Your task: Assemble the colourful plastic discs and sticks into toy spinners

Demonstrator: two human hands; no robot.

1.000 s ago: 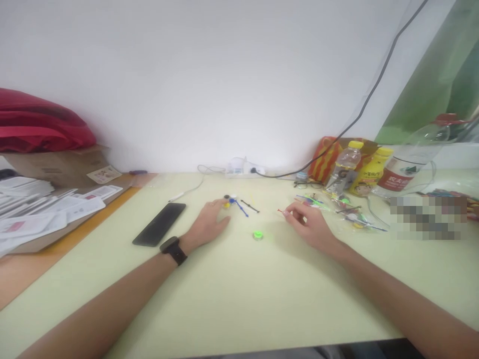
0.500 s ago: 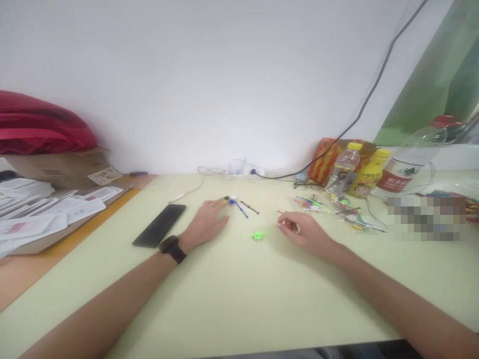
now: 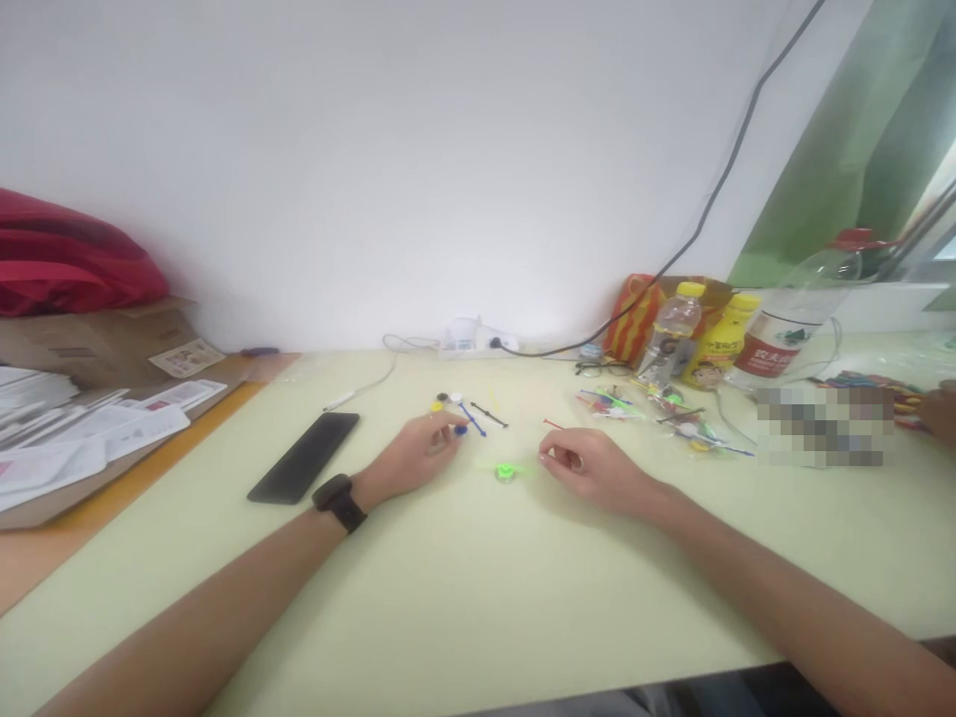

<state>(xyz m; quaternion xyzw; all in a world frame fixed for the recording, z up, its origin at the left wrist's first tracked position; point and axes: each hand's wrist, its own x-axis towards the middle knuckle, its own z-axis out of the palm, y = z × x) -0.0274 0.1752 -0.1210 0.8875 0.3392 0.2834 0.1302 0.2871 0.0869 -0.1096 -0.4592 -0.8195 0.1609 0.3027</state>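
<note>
My left hand point(image 3: 414, 453), with a black watch at the wrist, pinches a small blue disc point(image 3: 461, 430) between thumb and finger. Beyond it on the table lie a yellow disc point(image 3: 437, 406), a black disc point(image 3: 442, 396), a white disc point(image 3: 455, 398), a blue arrow-shaped stick point(image 3: 473, 420), a black stick point(image 3: 490, 414) and a yellow stick point(image 3: 492, 399). Between my hands stands a bright green spinner point(image 3: 506, 472) on a clear round base. My right hand point(image 3: 594, 466) is closed, fingers curled; whatever they hold is hidden. A red stick point(image 3: 553, 425) shows just beyond its knuckles.
A black phone point(image 3: 305, 458) lies left of my left hand. Right are bagged plastic pieces point(image 3: 612, 401), glasses, bottles point(image 3: 672, 334) and a large jug point(image 3: 796, 329). Cards and a cardboard box point(image 3: 105, 344) stand far left. Another person's hand point(image 3: 939, 408) appears at the right edge.
My left hand has drawn back toward me from the discs and now pinches the blue one. My right hand stays closed, its fingertips slightly nearer to me. The view has shifted a little.
</note>
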